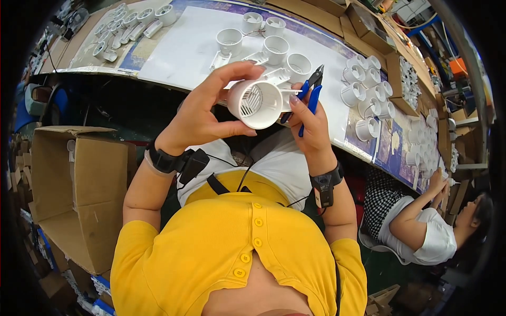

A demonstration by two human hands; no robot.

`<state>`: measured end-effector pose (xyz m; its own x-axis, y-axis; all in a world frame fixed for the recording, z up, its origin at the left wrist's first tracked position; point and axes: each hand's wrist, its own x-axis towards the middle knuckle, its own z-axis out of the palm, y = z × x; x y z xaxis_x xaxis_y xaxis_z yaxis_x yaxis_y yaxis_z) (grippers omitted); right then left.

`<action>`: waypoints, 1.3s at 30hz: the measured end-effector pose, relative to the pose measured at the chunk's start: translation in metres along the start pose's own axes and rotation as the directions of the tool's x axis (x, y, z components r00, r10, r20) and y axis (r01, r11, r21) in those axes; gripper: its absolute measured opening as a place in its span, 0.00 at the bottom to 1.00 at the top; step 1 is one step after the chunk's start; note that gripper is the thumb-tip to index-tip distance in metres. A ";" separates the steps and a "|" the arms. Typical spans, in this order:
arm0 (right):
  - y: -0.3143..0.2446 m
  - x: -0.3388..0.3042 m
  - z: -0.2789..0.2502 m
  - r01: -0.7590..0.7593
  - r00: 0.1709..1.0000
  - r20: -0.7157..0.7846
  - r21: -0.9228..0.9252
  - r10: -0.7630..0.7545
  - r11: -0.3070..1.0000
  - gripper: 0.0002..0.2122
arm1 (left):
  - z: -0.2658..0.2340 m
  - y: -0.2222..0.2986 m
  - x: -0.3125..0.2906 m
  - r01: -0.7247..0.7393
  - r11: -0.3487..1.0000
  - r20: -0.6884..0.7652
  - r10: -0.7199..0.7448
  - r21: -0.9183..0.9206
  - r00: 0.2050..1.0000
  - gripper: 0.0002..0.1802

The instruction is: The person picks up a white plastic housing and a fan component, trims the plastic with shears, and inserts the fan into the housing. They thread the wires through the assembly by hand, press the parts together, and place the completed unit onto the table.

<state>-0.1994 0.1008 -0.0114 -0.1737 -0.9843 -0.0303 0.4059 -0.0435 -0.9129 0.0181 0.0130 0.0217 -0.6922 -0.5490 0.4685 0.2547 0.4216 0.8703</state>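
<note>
Left grip in C-shaped clamp on white cup (thumb below), right grip around blue-handled cutters

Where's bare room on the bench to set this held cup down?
Widest: the white sheet between the upper-left white parts and the middle cups. A narrower strip lies between those and the right-hand cups. Crowded: just beyond the held cup, and along the right side.

Cups stand on the table beyond the held cup, cutters right, carton left.
</note>
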 end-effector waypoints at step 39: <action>-0.066 0.002 0.078 0.461 0.766 0.639 -0.479 0.063 -0.747 0.08 | 0.033 -0.034 -0.005 0.164 0.736 -0.352 -0.491 -0.657 0.797 0.36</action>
<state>-0.1560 0.0886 0.0803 0.4662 -0.8662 0.1796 -0.8132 -0.3397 0.4725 -0.0090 0.0253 -0.0157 -0.4393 -0.8984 -0.0009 0.5176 -0.2540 0.8171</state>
